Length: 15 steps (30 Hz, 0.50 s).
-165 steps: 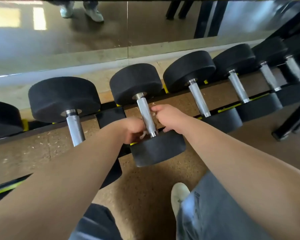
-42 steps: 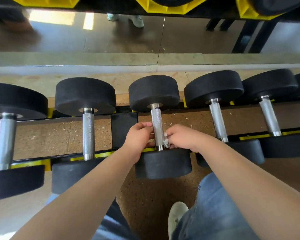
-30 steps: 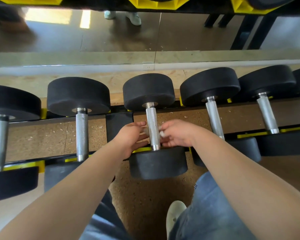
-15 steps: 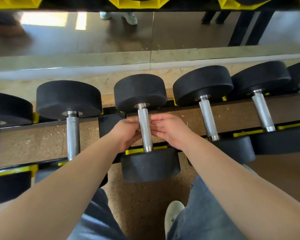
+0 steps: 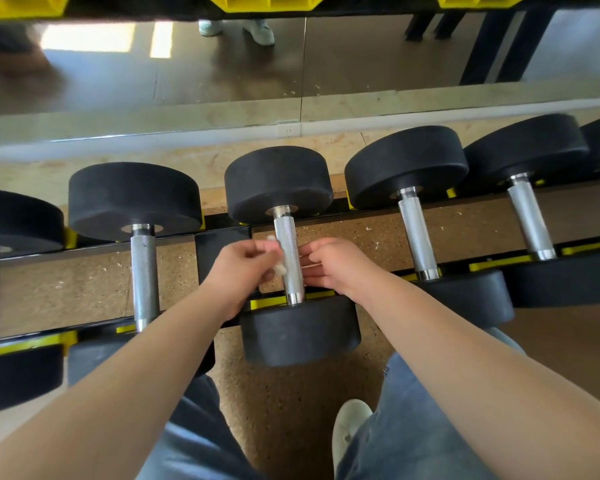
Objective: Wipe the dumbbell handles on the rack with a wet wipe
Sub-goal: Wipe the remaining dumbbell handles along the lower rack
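Now both hands flank the middle dumbbell's handle [image 5: 289,251].
The left hand [image 5: 243,271] pinches the wipe [image 5: 280,270] at its left side; the right hand [image 5: 335,268] rests loose fingers on its right.

Left hand [image 5: 243,271] curled (wipe [image 5: 280,270] pinched); right hand [image 5: 336,268] loosely open

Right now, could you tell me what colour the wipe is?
White, seen in the head view: the wipe is held in the left hand.

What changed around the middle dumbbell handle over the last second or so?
The wet wipe, a second ago by the right hand, now shows left of the handle, pinched in the left hand. The right hand stays beside the handle; the dumbbell remains racked.
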Available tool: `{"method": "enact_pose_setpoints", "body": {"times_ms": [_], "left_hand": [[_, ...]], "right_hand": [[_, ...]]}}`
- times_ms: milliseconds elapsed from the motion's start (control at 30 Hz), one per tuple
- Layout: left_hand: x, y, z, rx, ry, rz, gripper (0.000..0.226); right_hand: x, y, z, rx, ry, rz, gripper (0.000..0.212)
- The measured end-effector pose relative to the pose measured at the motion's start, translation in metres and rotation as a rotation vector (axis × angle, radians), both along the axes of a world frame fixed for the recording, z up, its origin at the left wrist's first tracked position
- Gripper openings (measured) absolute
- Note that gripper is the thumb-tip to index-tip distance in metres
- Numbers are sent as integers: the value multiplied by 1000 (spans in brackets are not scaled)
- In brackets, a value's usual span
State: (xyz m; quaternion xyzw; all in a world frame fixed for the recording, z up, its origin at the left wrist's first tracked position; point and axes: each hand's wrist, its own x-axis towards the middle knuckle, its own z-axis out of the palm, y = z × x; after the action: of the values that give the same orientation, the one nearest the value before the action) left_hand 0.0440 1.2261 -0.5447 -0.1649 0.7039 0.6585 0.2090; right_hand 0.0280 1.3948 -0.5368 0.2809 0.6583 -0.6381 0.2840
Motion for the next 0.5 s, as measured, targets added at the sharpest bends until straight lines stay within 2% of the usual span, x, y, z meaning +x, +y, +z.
{"method": "enact_pose_setpoints", "body": {"times_ms": [67,133,200,300,400,500], "left_hand": [[14,-9,5,-234,41,-280,8],[19,-12,8,-385,91,-433,9],[14,-8,14,-421,210,-422,10],[-2,7,21,-473,369,-268,16],[-14,16,25,-476,405,-137,25],[-13,10,25,-579,404,-323,19]], "right_hand": [[2,0,1,-7,29,22,29],[2,-2,2,19,41,57,27],[1,-5,1,54,50,76,25],[2,-4,1,89,66,47,22],[5,0,3,58,92,-21,19],[8,3,2,54,136,-48,23]]}}
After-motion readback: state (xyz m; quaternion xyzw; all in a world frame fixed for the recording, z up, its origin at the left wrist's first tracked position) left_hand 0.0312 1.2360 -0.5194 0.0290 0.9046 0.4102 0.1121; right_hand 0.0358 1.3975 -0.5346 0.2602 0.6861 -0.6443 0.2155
